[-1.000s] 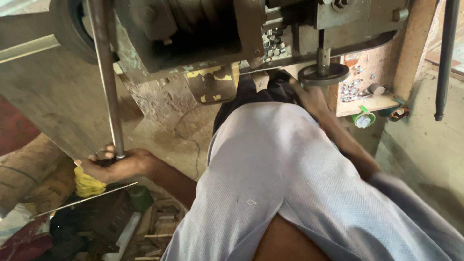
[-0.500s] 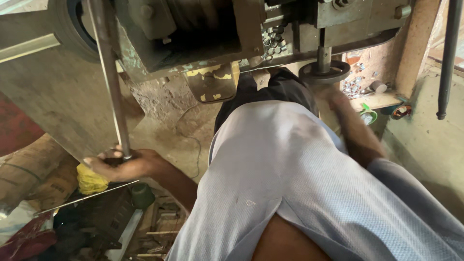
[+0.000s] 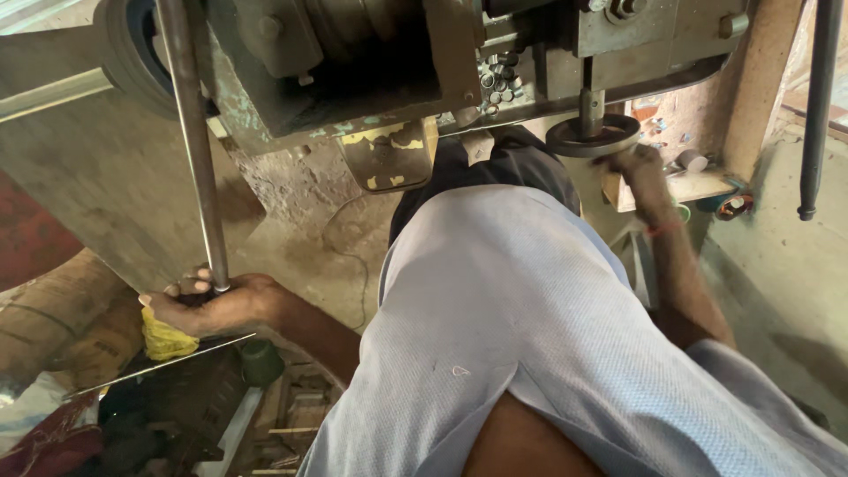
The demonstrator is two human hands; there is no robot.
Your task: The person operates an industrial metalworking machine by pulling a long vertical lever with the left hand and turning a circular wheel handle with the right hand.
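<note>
My left hand (image 3: 212, 303) is closed around the lower end of a long steel lever rod (image 3: 190, 141) that runs down from the machine at the upper left. My right hand (image 3: 638, 168) reaches out to a dark round handwheel (image 3: 590, 138) under the machine body (image 3: 389, 71) and grips its rim. My light grey shirt fills the middle of the view and hides my lower body.
A yellow cloth (image 3: 168, 337) lies just under the left hand. Below it sits a bin of scrap (image 3: 221, 415) with a thin metal strip across it. A wooden ledge (image 3: 680, 185) with small parts is right of the handwheel. A dark vertical bar (image 3: 817, 106) hangs at far right.
The view has shifted a little and my right arm has stretched further out, the hand settling on the handwheel's rim. My left hand stays on the lever rod's end.
</note>
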